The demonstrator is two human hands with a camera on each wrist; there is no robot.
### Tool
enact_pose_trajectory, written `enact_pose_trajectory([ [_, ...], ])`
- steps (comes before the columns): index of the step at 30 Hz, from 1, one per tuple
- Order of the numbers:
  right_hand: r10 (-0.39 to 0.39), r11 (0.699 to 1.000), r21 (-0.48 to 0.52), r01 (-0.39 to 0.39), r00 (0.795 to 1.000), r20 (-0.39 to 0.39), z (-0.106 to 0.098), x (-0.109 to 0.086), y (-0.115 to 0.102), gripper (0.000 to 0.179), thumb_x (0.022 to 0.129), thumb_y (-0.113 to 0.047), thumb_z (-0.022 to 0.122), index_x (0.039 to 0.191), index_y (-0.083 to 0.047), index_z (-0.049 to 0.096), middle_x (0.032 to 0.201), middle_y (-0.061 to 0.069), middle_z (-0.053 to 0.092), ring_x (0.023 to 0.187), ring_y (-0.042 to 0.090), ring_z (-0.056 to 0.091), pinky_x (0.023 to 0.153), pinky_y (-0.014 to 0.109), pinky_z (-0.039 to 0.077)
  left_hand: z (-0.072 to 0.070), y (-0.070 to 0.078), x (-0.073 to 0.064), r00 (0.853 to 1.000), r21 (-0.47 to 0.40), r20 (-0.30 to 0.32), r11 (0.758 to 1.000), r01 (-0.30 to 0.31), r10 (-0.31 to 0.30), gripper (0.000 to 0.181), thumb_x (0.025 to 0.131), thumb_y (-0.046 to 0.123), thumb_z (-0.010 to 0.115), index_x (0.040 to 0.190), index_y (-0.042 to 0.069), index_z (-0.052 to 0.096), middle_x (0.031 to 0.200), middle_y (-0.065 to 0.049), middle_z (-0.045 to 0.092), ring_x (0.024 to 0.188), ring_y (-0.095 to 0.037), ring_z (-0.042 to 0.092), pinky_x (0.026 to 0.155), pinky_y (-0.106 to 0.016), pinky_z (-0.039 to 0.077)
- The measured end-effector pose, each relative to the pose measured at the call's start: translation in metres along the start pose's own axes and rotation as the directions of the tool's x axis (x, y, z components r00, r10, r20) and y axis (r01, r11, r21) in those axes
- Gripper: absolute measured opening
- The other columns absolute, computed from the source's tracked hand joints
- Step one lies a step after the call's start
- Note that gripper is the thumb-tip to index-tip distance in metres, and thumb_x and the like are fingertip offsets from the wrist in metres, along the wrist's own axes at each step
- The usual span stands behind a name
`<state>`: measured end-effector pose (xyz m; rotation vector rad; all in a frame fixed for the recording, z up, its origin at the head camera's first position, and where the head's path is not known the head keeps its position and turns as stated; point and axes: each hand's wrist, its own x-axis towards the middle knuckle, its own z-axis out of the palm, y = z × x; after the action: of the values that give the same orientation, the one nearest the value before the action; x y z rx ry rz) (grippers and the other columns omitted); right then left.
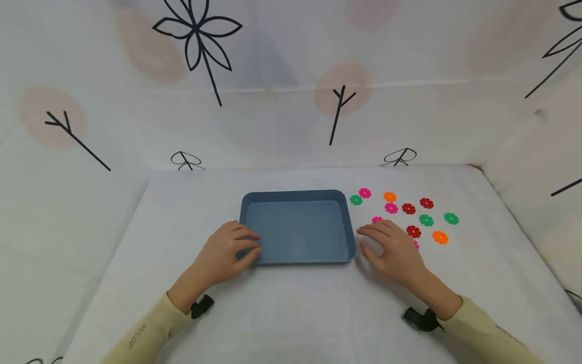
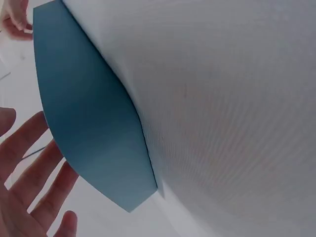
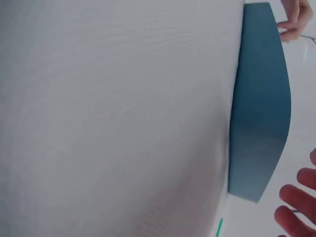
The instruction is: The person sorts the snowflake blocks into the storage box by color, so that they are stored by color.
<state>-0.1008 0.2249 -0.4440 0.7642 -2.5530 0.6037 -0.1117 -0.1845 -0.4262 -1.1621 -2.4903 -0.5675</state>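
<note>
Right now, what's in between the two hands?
A blue tray, seen in the head view: the left hand is at one end, the right hand just off the other.

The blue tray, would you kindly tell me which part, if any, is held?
Nothing appears held: the left hand reaches loosely over the tray's left rim; the right hand is apart from it.

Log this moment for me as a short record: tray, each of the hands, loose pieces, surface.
Tray: blue-grey, rectangular, resting on the surface
Left hand: fingers reach over the tray's left edge; contact unclear
Right hand: beside the tray's right side, apart from it
Flower pieces: pink, green, orange and red, right of the tray; some partly hidden by the right hand
Surface: white
</note>
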Motion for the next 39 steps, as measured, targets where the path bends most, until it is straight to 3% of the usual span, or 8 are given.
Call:
enact_pose_trajectory([
  [5,0.115,0.993,0.026,-0.114,0.991,-0.063,-0.002,-0.007,0.009,0.032,0.073,-0.008,0.083,0.104,-0.009,0.074,0.099,0.005,0.070,0.093,0.023,0.063,0.069,0.042,0.056,-0.001,-0.006,-0.003,0.989,-0.082,-0.080,0.990,0.114,-0.121,0.004,0.089,0.018,0.074,0.088,0.015,0.076,0.092,0.005,0.067,0.086,-0.018,0.061,0.078,-0.037,0.049],
  [9,0.247,0.968,0.062,-0.242,0.965,-0.084,-0.007,-0.013,0.021,0.029,0.077,-0.005,0.081,0.105,-0.008,0.074,0.100,0.006,0.071,0.095,0.024,0.062,0.072,0.032,0.054,-0.004,-0.012,-0.005,0.966,-0.174,-0.078,0.957,0.231,-0.248,0.006,0.090,0.014,0.072,0.096,0.012,0.074,0.084,0.009,0.061,0.077,-0.017,0.056,0.068,-0.034,0.046],
  [15,0.402,0.909,0.139,-0.393,0.914,-0.046,-0.017,-0.022,0.042,0.025,0.086,-0.005,0.073,0.111,-0.006,0.072,0.102,0.013,0.070,0.092,0.028,0.060,0.068,0.018,0.047,-0.003,-0.025,-0.006,0.904,-0.366,0.031,0.836,0.408,-0.427,0.018,0.096,0.015,0.067,0.110,0.006,0.071,0.081,0.009,0.058,0.076,-0.011,0.056,0.070,-0.037,0.049],
  [21,0.519,0.841,0.171,-0.513,0.855,0.008,-0.029,-0.027,0.063,0.026,0.092,-0.010,0.070,0.117,-0.005,0.070,0.108,0.019,0.067,0.091,0.033,0.061,0.063,0.007,0.042,0.002,-0.036,-0.007,0.831,-0.481,0.135,0.698,0.531,-0.540,0.024,0.098,0.018,0.065,0.119,0.006,0.067,0.087,0.000,0.060,0.078,-0.019,0.057,0.072,-0.033,0.048],
  [25,0.601,0.787,0.134,-0.602,0.797,0.057,-0.034,-0.030,0.078,0.031,0.094,-0.015,0.069,0.122,-0.003,0.067,0.113,0.023,0.064,0.094,0.038,0.060,0.062,0.009,0.042,0.007,-0.043,-0.009,0.797,-0.580,0.198,0.587,0.565,-0.571,0.029,0.100,0.017,0.063,0.125,0.004,0.064,0.095,-0.006,0.059,0.083,-0.021,0.055,0.070,-0.028,0.047],
  [31,0.687,0.709,0.096,-0.699,0.715,0.133,-0.039,-0.029,0.096,0.033,0.097,-0.018,0.062,0.127,-0.005,0.065,0.118,0.025,0.061,0.105,0.041,0.051,0.061,0.020,0.046,0.016,-0.052,-0.010,0.782,-0.708,0.206,0.462,0.535,-0.589,0.036,0.098,0.010,0.065,0.131,-0.002,0.060,0.102,-0.012,0.056,0.084,-0.016,0.056,0.073,-0.025,0.047],
  [35,0.718,0.663,0.120,-0.739,0.673,0.177,-0.043,-0.026,0.102,0.035,0.097,-0.015,0.059,0.130,-0.003,0.063,0.128,0.028,0.056,0.118,0.047,0.044,0.071,0.033,0.050,0.020,-0.059,-0.013,0.776,-0.758,0.191,0.412,0.506,-0.602,0.038,0.096,0.002,0.066,0.132,-0.005,0.058,0.111,-0.021,0.058,0.089,-0.013,0.059,0.075,-0.023,0.048],
  [39,0.730,0.641,0.113,-0.760,0.648,0.218,-0.044,-0.026,0.106,0.040,0.095,-0.010,0.060,0.133,-0.001,0.059,0.132,0.030,0.050,0.123,0.050,0.040,0.080,0.045,0.052,0.020,-0.063,-0.015,0.769,-0.774,0.188,0.390,0.499,-0.611,0.041,0.093,-0.006,0.065,0.132,-0.009,0.056,0.120,-0.028,0.055,0.093,-0.012,0.060,0.076,-0.021,0.049],
])
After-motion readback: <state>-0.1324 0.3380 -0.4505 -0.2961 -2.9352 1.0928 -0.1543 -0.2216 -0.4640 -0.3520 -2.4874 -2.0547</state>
